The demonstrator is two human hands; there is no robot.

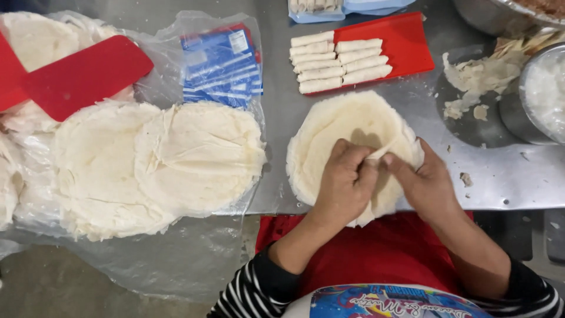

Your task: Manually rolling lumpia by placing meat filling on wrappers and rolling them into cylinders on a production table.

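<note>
A round stack of thin white wrappers (347,126) lies at the near edge of the steel table (500,176). My left hand (344,182) rests on the stack with its fingers curled, pinching a raised edge of the top wrapper (379,154). My right hand (421,179) pinches the same edge from the right side, thumb against it. Both hands meet at the stack's near middle and cover part of it.
Two more wrapper stacks (159,162) lie on clear plastic at left, beside a blue packet (220,62) and a red scraper (82,73). A red tray (406,41) holds several rolled wrappers (338,62). Torn scraps (479,76) and metal bowls (538,100) sit at right.
</note>
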